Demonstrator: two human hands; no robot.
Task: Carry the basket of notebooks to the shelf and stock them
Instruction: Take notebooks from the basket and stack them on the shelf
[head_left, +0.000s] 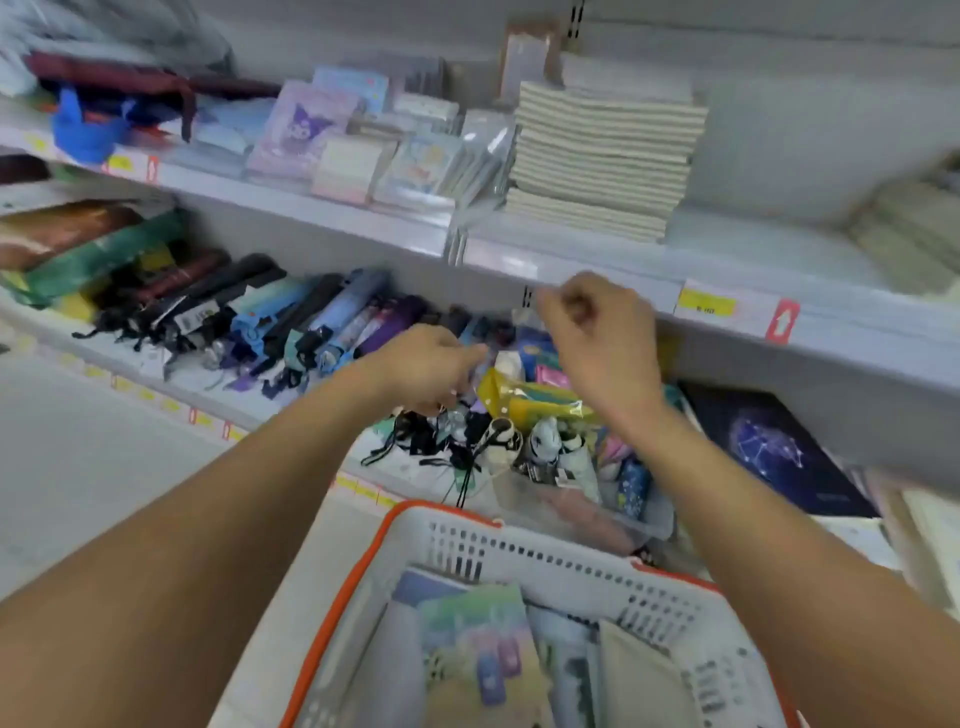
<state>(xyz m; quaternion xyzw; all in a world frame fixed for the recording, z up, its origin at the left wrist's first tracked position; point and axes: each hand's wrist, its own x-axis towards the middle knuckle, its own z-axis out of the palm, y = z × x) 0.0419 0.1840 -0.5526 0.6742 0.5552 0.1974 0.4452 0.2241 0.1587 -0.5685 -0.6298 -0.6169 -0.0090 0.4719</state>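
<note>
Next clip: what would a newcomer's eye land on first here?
Two bare forearms reach forward at centre, the left hand and right hand raised over the cluttered lower shelf. Below them sits an orange-rimmed white basket holding notebooks. A tall stack of cream notebooks stands on the upper shelf.

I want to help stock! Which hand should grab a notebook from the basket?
Probably the left hand: the notebooks lie toward the basket's left side. The right hand is raised higher, by the shelf edge.

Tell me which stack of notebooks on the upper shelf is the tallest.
The plain cream notebook stack, right of the cartoon-covered piles; it rises clearly higher than they do.
</note>
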